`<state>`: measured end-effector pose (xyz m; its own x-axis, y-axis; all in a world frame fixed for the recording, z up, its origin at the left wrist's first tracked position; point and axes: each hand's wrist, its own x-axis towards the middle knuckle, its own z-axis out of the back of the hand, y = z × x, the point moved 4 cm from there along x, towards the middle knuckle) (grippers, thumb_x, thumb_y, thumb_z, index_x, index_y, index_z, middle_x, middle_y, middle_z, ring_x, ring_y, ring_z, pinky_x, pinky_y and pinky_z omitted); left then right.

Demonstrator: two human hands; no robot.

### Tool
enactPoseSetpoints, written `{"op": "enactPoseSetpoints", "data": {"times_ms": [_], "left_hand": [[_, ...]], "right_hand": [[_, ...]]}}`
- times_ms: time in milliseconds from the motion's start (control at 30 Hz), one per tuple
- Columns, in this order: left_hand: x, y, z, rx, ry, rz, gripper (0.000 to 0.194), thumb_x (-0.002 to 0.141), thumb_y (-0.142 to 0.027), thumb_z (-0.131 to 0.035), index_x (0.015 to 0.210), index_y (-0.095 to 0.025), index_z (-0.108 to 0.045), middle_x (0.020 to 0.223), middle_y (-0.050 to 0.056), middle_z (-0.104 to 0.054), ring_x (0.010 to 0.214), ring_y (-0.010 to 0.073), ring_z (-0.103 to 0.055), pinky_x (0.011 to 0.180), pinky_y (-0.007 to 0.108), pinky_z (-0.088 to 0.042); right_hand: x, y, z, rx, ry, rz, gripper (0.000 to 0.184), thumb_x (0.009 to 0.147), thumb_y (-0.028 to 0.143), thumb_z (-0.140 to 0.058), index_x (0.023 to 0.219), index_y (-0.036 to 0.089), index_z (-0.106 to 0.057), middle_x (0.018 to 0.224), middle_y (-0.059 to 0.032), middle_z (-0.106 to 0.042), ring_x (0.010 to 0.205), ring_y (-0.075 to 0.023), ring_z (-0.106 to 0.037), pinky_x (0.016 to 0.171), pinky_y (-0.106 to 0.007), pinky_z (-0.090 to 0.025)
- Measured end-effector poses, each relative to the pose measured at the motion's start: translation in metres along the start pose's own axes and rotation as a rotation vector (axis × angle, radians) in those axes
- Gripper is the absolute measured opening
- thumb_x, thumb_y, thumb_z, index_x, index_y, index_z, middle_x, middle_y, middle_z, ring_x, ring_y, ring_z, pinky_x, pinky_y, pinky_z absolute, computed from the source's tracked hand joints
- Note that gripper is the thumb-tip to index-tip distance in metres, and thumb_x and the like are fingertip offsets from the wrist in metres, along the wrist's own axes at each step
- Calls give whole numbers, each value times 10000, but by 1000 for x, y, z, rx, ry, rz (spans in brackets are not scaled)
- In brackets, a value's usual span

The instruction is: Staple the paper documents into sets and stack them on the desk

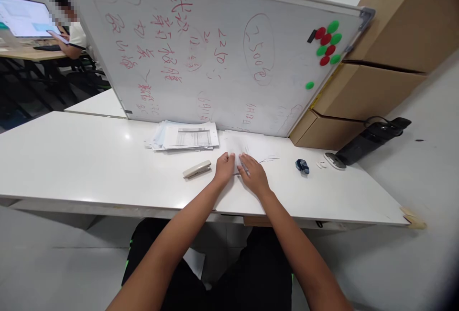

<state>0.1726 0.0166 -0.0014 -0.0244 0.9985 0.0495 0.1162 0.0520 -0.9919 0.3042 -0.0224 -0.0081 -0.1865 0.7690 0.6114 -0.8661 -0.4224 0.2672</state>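
Observation:
White sheets of paper (263, 144) lie at the middle of the white desk, partly under my hands. My left hand (224, 168) is closed on the paper's left side near its front edge, with the thumb on top. Close beside it, my right hand (254, 173) is closed at the paper too, its fingers together and its thumb pointing inward. Something thin and grey shows under the right fingers; I cannot tell what it is. Just left of my left hand lies a beige stapler (197, 170). Behind that is a pile of printed papers (195, 136).
A whiteboard (229, 62) with red writing and magnets stands along the desk's back. Cardboard boxes (376, 88) are stacked at right. A dark bottle (369, 141), a mouse (335, 161), earbuds (321, 164) and a small blue item (302, 166) lie right. A person sits far left.

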Motion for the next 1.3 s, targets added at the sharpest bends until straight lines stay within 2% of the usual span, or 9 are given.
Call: {"op": "enactPoseSetpoints", "data": {"times_ms": [100, 233, 600, 800, 900, 1000, 1100, 1300], "left_hand": [[0, -3, 0, 46, 46, -60, 320, 823, -323, -556, 570, -193, -407, 555, -58, -368, 559, 108, -344, 570, 243, -302], [0, -3, 2, 40, 43, -42, 353, 787, -381, -603, 570, -196, -394, 546, -67, -337, 544, 102, -320, 556, 245, -285], [-2, -3, 2, -19, 47, -37, 312, 763, -415, -637, 624, -177, -493, 583, -49, -435, 583, 103, -397, 568, 233, -347], [-2, 6, -2, -197, 114, 105, 233, 763, -420, -667, 832, -218, -574, 781, 2, -613, 766, 161, -569, 719, 298, -470], [-2, 9, -6, -299, 165, 157, 281, 757, -435, -683, 943, -250, -580, 914, 24, -650, 903, 187, -602, 808, 339, -483], [-2, 11, -6, -350, 166, 178, 340, 752, -480, -689, 969, -238, -591, 1006, 49, -657, 985, 199, -603, 875, 355, -471], [-1, 11, -4, -373, 165, 196, 395, 743, -534, -686, 949, -206, -609, 1026, 78, -662, 977, 210, -614, 877, 368, -477], [-3, 7, -3, -369, 159, 225, 451, 693, -513, -743, 977, -178, -640, 975, 100, -693, 864, 215, -642, 800, 371, -511]], "right_hand": [[0, 0, 2, -19, -33, 0, 412, 945, 361, -436, 1291, 171, -556, 1337, -118, -559, 1257, -251, -498, 1033, -454, -436], [1, 2, 6, -34, -69, 4, 406, 944, 356, -440, 1281, 167, -566, 1360, -128, -535, 1264, -257, -485, 1024, -455, -440], [1, 7, 12, -24, -79, -58, 383, 951, 359, -423, 1277, 221, -569, 1389, -112, -494, 1270, -251, -466, 1013, -450, -439], [1, 10, 13, -5, -33, -3, 395, 939, 377, -442, 1269, 212, -581, 1401, -115, -483, 1279, -248, -455, 1019, -436, -429], [0, 11, 13, 1, 8, 25, 390, 936, 399, -441, 1260, 243, -591, 1433, -89, -456, 1307, -252, -427, 1035, -449, -408], [-1, 11, 12, -11, 18, 48, 393, 936, 405, -435, 1264, 250, -586, 1448, -76, -443, 1332, -249, -398, 1047, -450, -386], [-1, 13, 12, -29, 31, 70, 423, 941, 396, -419, 1322, 246, -529, 1466, -69, -424, 1355, -237, -369, 1065, -440, -353], [-1, 13, 14, -34, 28, 26, 570, 938, 403, -379, 1475, 250, -267, 1458, -55, -438, 1373, -242, -339, 1105, -468, -270]]}}
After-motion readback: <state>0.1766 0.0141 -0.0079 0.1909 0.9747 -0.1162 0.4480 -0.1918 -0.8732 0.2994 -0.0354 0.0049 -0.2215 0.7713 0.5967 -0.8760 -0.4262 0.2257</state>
